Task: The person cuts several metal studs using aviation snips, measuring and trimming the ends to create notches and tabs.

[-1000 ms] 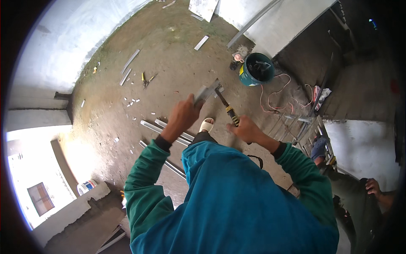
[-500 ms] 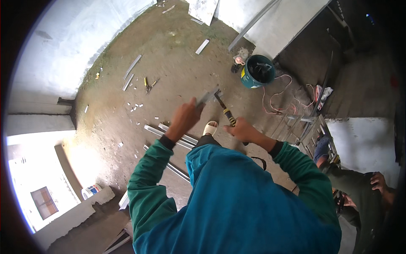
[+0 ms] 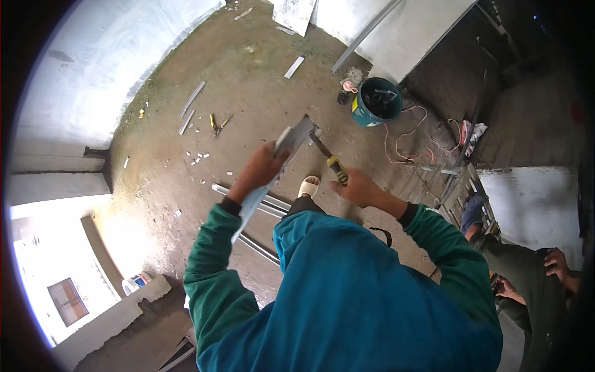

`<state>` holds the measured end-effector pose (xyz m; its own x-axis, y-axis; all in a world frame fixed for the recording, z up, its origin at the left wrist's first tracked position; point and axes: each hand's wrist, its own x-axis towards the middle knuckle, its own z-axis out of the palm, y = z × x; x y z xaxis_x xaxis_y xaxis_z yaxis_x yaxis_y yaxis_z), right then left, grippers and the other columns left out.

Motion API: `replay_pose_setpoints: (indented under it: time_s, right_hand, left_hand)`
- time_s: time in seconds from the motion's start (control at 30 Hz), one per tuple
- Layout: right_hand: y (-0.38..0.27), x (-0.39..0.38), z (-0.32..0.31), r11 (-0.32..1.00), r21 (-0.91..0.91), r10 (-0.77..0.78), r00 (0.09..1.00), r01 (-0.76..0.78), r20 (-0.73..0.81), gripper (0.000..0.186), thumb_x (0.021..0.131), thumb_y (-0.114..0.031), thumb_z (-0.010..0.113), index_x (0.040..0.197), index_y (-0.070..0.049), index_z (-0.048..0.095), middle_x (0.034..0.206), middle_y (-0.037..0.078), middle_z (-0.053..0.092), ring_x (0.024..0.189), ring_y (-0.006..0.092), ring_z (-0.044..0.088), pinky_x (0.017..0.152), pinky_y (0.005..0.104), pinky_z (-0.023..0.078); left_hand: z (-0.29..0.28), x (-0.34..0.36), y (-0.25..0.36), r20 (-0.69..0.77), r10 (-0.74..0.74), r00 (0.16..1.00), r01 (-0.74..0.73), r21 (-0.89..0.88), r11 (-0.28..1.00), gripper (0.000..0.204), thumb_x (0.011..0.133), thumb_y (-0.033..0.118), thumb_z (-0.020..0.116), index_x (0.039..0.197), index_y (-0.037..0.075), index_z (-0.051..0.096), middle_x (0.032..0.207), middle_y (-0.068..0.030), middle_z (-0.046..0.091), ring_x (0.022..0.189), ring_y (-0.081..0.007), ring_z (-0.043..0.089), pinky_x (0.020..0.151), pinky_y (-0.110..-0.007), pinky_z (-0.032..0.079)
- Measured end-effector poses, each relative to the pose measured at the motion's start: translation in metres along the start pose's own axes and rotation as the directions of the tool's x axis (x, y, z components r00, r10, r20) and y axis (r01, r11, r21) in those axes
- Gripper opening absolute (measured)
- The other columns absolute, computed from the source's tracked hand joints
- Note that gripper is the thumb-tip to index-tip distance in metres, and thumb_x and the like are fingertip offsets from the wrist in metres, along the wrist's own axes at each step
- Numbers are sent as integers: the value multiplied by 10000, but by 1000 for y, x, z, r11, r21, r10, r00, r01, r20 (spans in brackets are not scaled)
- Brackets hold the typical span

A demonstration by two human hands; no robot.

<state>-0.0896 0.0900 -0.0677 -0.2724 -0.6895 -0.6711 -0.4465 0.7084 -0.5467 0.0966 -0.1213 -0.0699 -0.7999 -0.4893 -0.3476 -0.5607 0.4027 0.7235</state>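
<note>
A metal strip (image 3: 251,204) is held in the left fist (image 3: 263,167); at three o'clock, a hammer (image 3: 335,166) in the right fist (image 3: 359,188).

Daylight, mostly fr. the opening (image 3: 62,254) down-left of the L fingers (image 3: 276,156); blown out white there, w/ glare on the nearby floor (image 3: 133,226). Ground beyond both hands' fingers = mid-bright, even, soft shadows. Metal strip (image 3: 255,201) in L fingers has pale sheen; L fingers a bit soft. Up-right of R fingers (image 3: 351,181), dark corner (image 3: 527,105) v. dim, detail lost. Fisheye: black rim, far-L wall (image 3: 80,80) bowed.
</note>
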Motion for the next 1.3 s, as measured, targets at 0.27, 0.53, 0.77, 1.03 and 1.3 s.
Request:
replay_pose_setpoints:
  time_s: [0.27,0.53,0.77,1.03,1.3]
  right_hand:
    - [17,12,16,985,-99,-151,984,141,-97,447,898,-418,644,930,28,654,805,219,640,803,403,646,730,462,502]
    - [38,3,-5,768,-48,-624,729,638,-281,439,889,-402,649,850,35,638,729,213,645,735,435,629,695,482,491]
    - [0,8,15,988,151,-20,1000,17,20,388,872,-367,653,837,19,645,752,212,655,740,445,626,711,485,499]
    - [47,11,15,776,-69,-607,712,628,-353,381,870,-350,667,770,11,599,670,175,592,654,354,587,642,450,475]
    - [31,0,10,964,-12,-260,942,264,-214,345,870,-282,684,729,-5,535,643,114,554,622,293,563,614,425,440]
  left_hand:
    - [23,3,26,-201,107,974,-12,426,905,454,977,439,556,1027,-12,541,716,-226,654,652,-380,669,568,-489,524]
    - [-15,-15,13,527,110,843,280,-604,747,555,987,539,502,1198,27,539,745,-20,559,651,-124,624,522,-301,514]
    - [45,9,1,-159,102,982,-21,447,894,475,952,413,589,1096,-39,559,666,-242,628,640,-429,657,594,-519,515]
    - [-2,8,4,301,59,952,86,-446,891,529,985,507,530,1129,-1,558,709,-96,630,594,-196,651,529,-357,534]
    - [2,5,-10,366,7,931,204,-533,821,558,971,543,530,1197,33,526,748,-69,615,593,-163,633,550,-321,542]
